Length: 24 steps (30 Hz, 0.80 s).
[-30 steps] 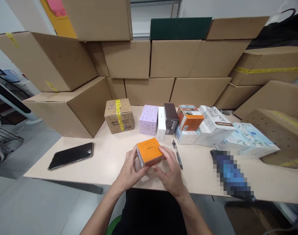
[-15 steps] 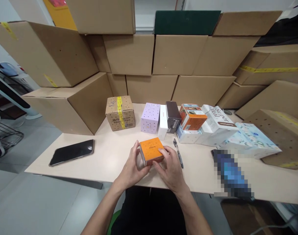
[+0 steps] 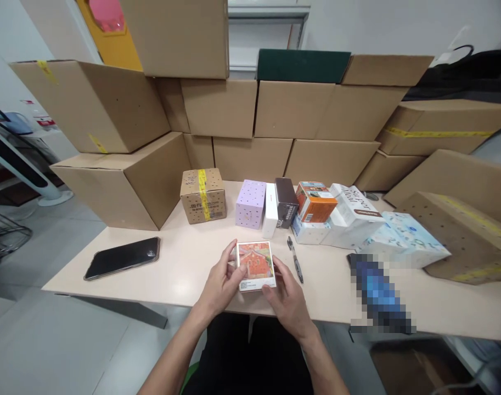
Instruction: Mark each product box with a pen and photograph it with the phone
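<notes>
- My left hand (image 3: 219, 285) clasps the illustrated box (image 3: 256, 262) at its left side, thumb across the printed face, presumably to steady it.
- My right hand (image 3: 289, 302) closes the hold from the right, thumb at the near corner; most of the picture stays uncovered, which suits viewing.
- Box position: near side of the table (image 3: 184, 258), directly before me (whether its underside touches, I cannot tell).
- The pen (image 3: 295, 260) lies just right of my right hand, apparently for easy reach.
- Farther off, the lilac box (image 3: 251, 204), white box (image 3: 270, 211) and dark box (image 3: 286, 203) stand side by side, likely for compactness.
- The orange box (image 3: 317, 202) rests on a pale box (image 3: 311, 232), probably saving room.
</notes>
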Each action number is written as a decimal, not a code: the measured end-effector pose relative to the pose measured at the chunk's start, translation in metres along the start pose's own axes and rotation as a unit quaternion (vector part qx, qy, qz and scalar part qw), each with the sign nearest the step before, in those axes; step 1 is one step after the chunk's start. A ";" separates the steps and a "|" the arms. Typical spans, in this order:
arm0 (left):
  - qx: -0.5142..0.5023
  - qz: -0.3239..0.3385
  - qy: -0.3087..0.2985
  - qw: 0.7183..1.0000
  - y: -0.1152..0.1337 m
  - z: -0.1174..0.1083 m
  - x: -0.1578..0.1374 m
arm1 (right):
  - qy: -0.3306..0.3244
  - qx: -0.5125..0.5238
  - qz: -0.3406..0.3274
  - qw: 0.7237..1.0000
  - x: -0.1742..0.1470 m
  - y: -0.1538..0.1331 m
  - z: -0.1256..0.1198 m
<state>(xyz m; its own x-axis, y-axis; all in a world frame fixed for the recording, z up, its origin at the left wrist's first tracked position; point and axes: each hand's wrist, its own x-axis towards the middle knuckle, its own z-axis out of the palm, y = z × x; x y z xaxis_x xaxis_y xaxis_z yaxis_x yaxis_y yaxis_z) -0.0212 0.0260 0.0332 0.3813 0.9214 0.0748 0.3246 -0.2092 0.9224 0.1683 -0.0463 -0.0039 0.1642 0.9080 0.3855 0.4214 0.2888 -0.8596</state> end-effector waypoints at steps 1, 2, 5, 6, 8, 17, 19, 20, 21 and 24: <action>0.029 -0.004 0.010 1.000 0.001 0.000 0.000 | -0.004 -0.006 -0.002 1.000 0.000 -0.002 -0.001; 0.062 -0.002 0.025 0.998 0.000 0.000 0.001 | -0.004 -0.012 -0.005 1.000 0.001 -0.004 -0.002; 0.120 0.031 0.059 0.991 -0.007 0.002 0.005 | -0.006 -0.032 -0.016 0.999 0.002 -0.009 -0.002; 0.117 0.048 0.060 0.990 -0.011 0.003 0.007 | -0.011 -0.036 -0.018 0.999 0.002 -0.010 -0.002; 0.092 0.076 0.071 0.990 -0.018 0.004 0.008 | -0.001 -0.042 -0.018 0.999 0.002 -0.011 -0.003; 0.047 0.288 0.144 0.945 -0.021 0.000 -0.012 | 0.119 -0.353 0.136 0.918 0.028 -0.016 -0.059; 0.073 0.338 0.125 0.930 -0.017 0.003 -0.016 | 0.045 -0.390 0.205 0.896 0.037 -0.016 -0.067; 0.086 0.348 0.121 0.926 -0.015 0.004 -0.017 | 0.021 -0.392 0.225 0.892 0.041 -0.015 -0.068; 0.097 0.351 0.118 0.924 -0.014 0.006 -0.017 | 0.008 -0.386 0.236 0.892 0.043 -0.013 -0.068; 0.123 0.341 0.114 0.925 -0.013 0.008 -0.016 | 0.002 -0.352 0.235 0.906 0.047 -0.008 -0.063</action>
<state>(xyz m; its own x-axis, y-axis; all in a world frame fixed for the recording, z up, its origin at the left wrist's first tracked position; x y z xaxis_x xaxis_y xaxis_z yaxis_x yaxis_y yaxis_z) -0.0245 0.0107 0.0171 0.3862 0.5869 0.7116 0.2738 -0.8096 0.5192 0.2289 -0.0256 0.0425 0.4757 0.8789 0.0347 0.7681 -0.3959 -0.5032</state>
